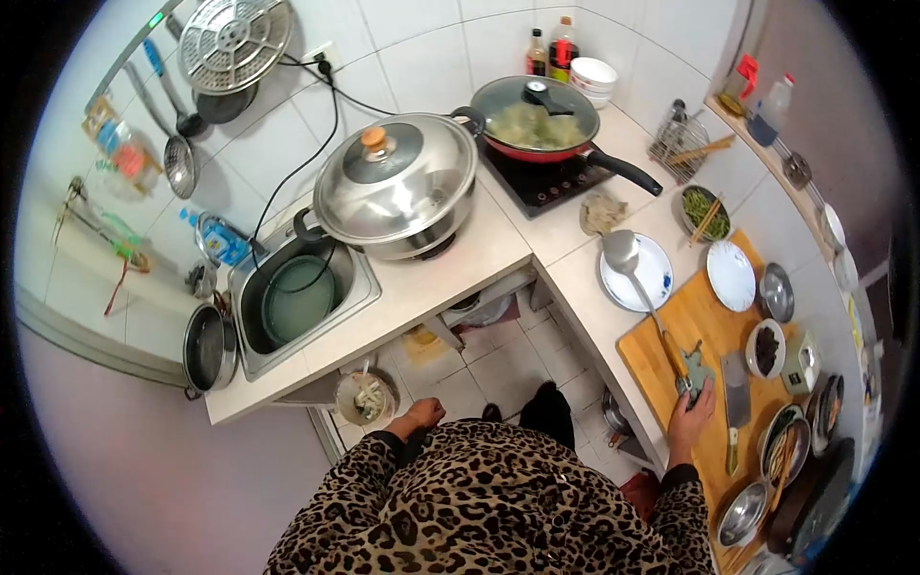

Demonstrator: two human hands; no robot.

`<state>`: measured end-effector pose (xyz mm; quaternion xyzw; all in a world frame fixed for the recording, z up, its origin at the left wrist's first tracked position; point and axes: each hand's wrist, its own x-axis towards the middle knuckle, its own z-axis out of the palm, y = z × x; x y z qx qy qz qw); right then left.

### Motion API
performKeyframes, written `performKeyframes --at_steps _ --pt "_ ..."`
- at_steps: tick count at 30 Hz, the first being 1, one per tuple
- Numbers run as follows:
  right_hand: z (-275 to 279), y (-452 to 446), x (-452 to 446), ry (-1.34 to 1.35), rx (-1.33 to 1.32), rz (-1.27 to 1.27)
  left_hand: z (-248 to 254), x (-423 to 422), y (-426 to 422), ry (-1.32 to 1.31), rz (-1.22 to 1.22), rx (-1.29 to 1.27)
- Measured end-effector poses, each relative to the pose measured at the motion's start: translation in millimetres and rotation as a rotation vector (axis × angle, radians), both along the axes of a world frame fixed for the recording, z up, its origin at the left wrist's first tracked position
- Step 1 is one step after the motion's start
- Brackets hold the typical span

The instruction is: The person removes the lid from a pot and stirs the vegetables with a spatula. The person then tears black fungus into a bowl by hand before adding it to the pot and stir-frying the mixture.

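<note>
My left hand (422, 414) is closed in a loose fist near my waist, with nothing visible in it. My right hand (692, 417) is at the wooden cutting board (650, 337), its fingers closed on a crumpled grey-green cloth (701, 362). Just above those fingers ends the handle of a metal spatula (621, 253), whose blade lies over a white plate (652, 278). To the right of the hand a cleaver (736, 391) lies flat on the board. A lidded red frying pan (537, 125) with pale green food inside sits on an induction cooker (541, 182).
A large lidded steel pot (398, 196) stands between the cooker and the sink (362, 287), which holds a green basin (299, 297). Bowls, including one of chopped greens (705, 213) and one of dark food (765, 349), line the right side. A bin (367, 395) stands on the floor.
</note>
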<state>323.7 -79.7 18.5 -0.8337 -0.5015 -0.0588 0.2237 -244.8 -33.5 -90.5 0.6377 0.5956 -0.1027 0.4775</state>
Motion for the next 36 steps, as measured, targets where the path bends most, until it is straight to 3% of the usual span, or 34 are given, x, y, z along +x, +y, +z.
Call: performKeyframes --at_steps 9,15,17,20,26,36 --pt "-7 -1 4 -0.037 0.008 0.016 -2 -1 3 -0.036 0.070 0.021" --pt "-9 -3 7 -0.005 0.003 0.006 -12 -4 9 -0.061 -0.041 0.098" --pt "-15 -4 11 -0.010 0.019 0.026 -2 1 14 -0.006 -0.081 -0.004" --pt "-12 -3 9 0.006 0.029 0.026 -1 2 7 -0.036 0.063 0.090" --pt "-7 -5 5 -0.050 -0.068 -0.056 -36 -8 6 -0.043 -0.077 0.149" --pt "-1 -5 0 -0.023 -0.068 -0.032 0 2 9 -0.021 0.013 0.086"
